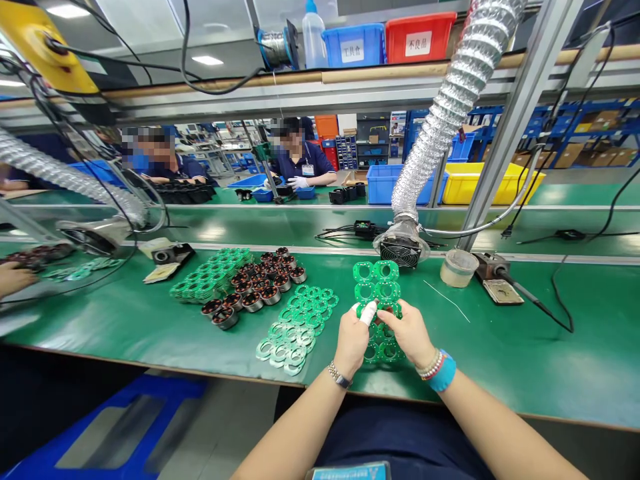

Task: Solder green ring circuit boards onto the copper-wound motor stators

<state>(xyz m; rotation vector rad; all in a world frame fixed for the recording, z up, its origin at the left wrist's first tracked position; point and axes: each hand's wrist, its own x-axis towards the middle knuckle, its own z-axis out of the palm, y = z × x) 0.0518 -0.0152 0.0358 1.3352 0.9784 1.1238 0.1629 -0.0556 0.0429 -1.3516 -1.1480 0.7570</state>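
Both hands grip a green circuit board panel point(377, 291) with ring-shaped cut-outs, over the front of the bench. My left hand point(354, 333) is closed on its left edge, with a white covering on one finger. My right hand point(411, 333) pinches the right edge, thumb toward the middle. More ring boards point(387, 351) show below the hands; whether they belong to the same panel I cannot tell. To the left lie separated ring boards point(295, 323) in overlapping rows. Beyond them stand several motor stators point(260, 283) with copper windings, beside a stack of board panels point(210, 273).
A soldering iron point(515, 283) rests in its stand at right, near a round tub point(459, 268) and a thin solder wire point(447, 300). A fume duct point(433, 113) hangs ahead, above a small fan point(400, 252). Co-workers sit across the bench; another person's hand point(15, 279) is far left.
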